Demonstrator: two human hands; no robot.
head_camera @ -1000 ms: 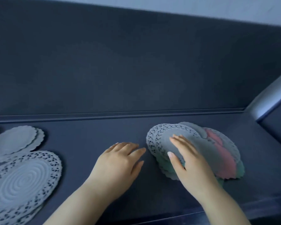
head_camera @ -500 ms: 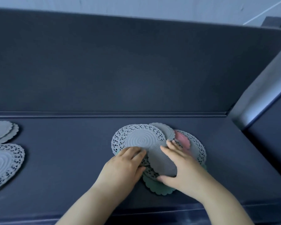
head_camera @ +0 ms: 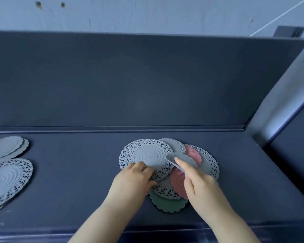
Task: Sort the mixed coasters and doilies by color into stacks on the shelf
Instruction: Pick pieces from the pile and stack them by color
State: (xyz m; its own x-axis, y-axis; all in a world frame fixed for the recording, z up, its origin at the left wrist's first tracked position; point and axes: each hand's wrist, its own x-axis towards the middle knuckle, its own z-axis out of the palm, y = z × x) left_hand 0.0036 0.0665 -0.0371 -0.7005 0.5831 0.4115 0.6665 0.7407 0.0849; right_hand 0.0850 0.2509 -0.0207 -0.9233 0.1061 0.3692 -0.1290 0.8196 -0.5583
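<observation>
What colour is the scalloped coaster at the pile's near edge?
The coaster is dark green; head view.

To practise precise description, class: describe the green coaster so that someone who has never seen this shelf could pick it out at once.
On the dark shelf, find the overlapping pile right of centre. At its near edge, half under a lace doily and a pink coaster, lies the green coaster. It is the pile's only green piece, solid with a scalloped rim, not lacy.
</observation>
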